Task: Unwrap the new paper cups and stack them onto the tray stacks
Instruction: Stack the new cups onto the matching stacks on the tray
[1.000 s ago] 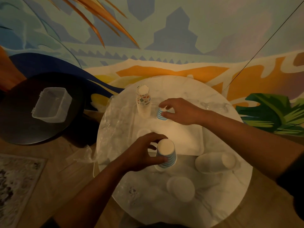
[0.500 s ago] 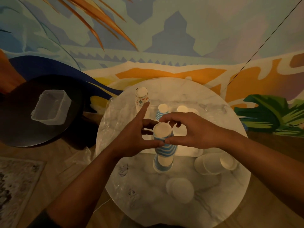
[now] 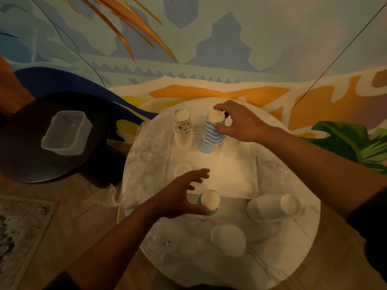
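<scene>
Right hand [image 3: 240,124] pinching top of striped cup stack [image 3: 211,135]; left hand [image 3: 180,197], grip spread, beside lone striped cup [image 3: 209,203]. Light, crushable paper: best held gently by sidewall.

Glossy marble table [image 3: 272,258]; matt paper striped cups [image 3: 209,137]; crinkled clear plastic wrap [image 3: 144,155]; translucent plastic box [image 3: 66,132]; wood floor [image 3: 69,206].

Two cup stacks [image 3: 208,136] stand side by side on the tray [image 3: 234,174].

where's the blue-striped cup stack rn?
Head view: the blue-striped stack stands upside down at the tray's far edge, right of the patterned stack, its top gripped by the right hand.
</scene>
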`<state>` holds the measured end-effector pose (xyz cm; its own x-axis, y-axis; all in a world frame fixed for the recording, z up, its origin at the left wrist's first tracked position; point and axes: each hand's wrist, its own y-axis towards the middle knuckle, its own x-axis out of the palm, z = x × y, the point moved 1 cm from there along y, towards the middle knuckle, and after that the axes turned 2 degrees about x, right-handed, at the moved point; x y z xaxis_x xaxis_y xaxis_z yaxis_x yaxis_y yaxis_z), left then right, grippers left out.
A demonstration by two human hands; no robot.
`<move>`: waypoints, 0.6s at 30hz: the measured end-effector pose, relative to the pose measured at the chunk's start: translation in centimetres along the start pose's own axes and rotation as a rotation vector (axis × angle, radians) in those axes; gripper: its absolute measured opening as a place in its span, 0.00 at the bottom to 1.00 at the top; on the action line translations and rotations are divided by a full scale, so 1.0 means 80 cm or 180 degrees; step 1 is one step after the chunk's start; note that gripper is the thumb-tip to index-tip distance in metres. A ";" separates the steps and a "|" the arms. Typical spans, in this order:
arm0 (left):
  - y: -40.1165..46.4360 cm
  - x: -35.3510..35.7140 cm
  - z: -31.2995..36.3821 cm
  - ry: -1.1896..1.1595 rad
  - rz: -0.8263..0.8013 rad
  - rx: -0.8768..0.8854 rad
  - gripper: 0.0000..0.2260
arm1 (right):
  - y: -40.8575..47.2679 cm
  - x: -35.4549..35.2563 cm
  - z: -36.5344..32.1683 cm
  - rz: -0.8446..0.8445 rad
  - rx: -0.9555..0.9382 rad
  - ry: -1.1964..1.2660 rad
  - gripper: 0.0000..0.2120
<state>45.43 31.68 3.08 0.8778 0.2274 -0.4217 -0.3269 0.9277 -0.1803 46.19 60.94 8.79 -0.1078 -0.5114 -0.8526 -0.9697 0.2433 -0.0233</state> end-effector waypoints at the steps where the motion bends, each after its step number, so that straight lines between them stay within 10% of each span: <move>1: 0.000 0.004 0.001 0.0123 -0.0073 0.0046 0.44 | 0.007 0.013 0.011 -0.0013 0.0059 -0.0088 0.29; 18: 0.010 -0.011 0.036 -0.0067 0.0031 0.0346 0.26 | 0.028 0.117 0.060 -0.0781 0.0405 -0.0708 0.28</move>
<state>45.44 33.05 5.89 0.8823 0.2415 -0.4039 -0.2965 0.9518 -0.0785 44.07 60.69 -1.73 0.1889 -0.3787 -0.9061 -0.9242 0.2434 -0.2944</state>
